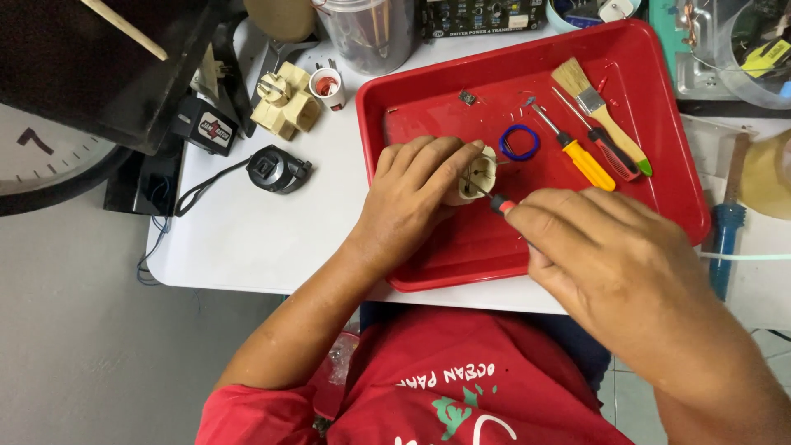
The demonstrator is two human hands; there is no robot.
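My left hand [412, 194] grips a cream-coloured electrical plug [478, 175] over the red tray [659, 124], its metal prongs facing right. My right hand [606, 251] holds a small screwdriver [501, 203] with a red and black handle, its shaft pointed at the plug's face. Inside the tray lie a blue ring [519, 142], a yellow-handled screwdriver [581, 158], a red-handled screwdriver [610, 152] and a paintbrush [597, 107] with a wooden handle.
Left of the tray on the white table [264, 239] are a cream multi-socket adapter [284, 103], a small white and red lamp socket [328, 86] and a black plug with cord [276, 169]. A clear container [367, 33] stands behind. A wall clock [49, 156] lies far left.
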